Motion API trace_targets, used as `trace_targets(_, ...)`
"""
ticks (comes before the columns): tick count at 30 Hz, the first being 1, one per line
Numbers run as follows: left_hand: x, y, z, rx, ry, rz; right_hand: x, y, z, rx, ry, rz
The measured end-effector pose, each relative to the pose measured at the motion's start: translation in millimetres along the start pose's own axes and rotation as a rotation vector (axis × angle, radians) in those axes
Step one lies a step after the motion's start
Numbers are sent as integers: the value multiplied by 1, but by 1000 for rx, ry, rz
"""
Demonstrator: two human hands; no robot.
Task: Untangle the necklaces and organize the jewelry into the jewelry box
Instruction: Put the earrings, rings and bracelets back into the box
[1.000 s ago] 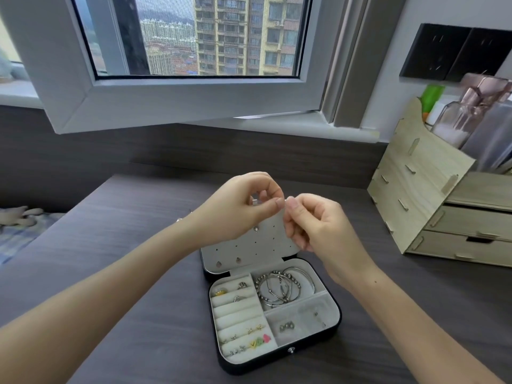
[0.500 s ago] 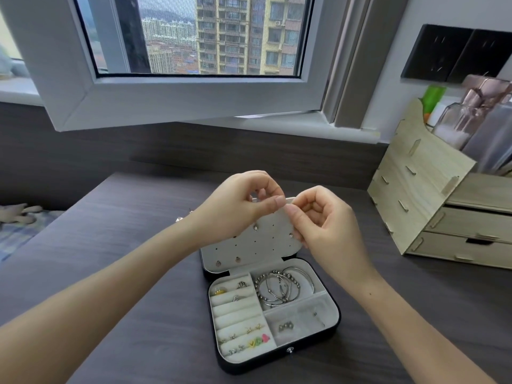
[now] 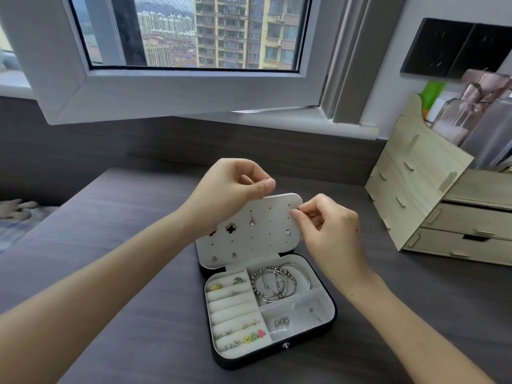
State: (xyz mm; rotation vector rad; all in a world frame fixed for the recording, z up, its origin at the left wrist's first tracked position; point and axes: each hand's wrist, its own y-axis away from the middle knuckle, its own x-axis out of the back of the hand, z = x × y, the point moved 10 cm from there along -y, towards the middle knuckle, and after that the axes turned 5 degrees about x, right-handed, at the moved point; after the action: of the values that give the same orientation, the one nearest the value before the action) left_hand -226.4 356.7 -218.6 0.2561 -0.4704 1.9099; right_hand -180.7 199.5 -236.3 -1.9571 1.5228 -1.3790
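Here we are at the lid [image 3: 263, 242] of the box [image 3: 277, 357], which sits open on the table [image 3: 144, 350] right in front of us, lid standing upright. Our right hand [image 3: 329, 228] pinches a thin silvery earring [image 3: 294, 208] between thumb and forefinger, its tip right at a hole near the lid's upper right corner. Our left hand [image 3: 230, 189] is curled, thumb pressed to forefinger at the lid's top edge. It looks to be pinching that edge to steady it.

So the step, as we read it, is seating this earring in the lid. To do it well, we brace the lid so it can't fold back and line the post up square with the hole. Then we push gently and straight, so as not to bend that fine wire. We let go only once it sits snug. Drop it and it could vanish among the bracelets [image 3: 277, 285] below.

Now the murky bits. We can't tell whether the post is through the hole, because our fingertips [image 3: 297, 214] cover it. The left hand's pinch point is hidden too, so it may hold a small backing instead. The back of the lid is out of sight. In the tray, rings [image 3: 235, 293] and coloured studs [image 3: 253, 337] read fine, but the near right compartment holds a clear bag [image 3: 304, 309] whose contents are too small to name.
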Motion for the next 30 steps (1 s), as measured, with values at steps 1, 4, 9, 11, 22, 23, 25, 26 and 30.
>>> trace_targets(1,1,0,-1,6,6,5,-1,-1,0,5,6,-2)
trace_targets(4,2,0,-1,10,4,20,-3,-3,-4,23,20,-11)
trace_targets(9,1,3,1,22,-8,15,-4,-9,-5,-1,32,-48)
trace_targets(11,-1,5,1,39,6,0,-2,-14,-2,-28,52,-77)
trace_targets(22,-51,-2,-22,416,180,-602,-5,3,14,-154,-559,-368)
trace_targets(23,-57,-3,-28,419,164,-620,-4,7,14,-147,-578,-367)
trace_targets(25,-71,-2,-40,419,155,-663,-2,13,17,-135,-584,-345)
trace_targets(26,-79,-1,-44,412,156,-693,0,15,17,-122,-583,-330)
trace_targets(30,-105,7,-54,380,210,-828,4,20,13,-48,-552,-290)
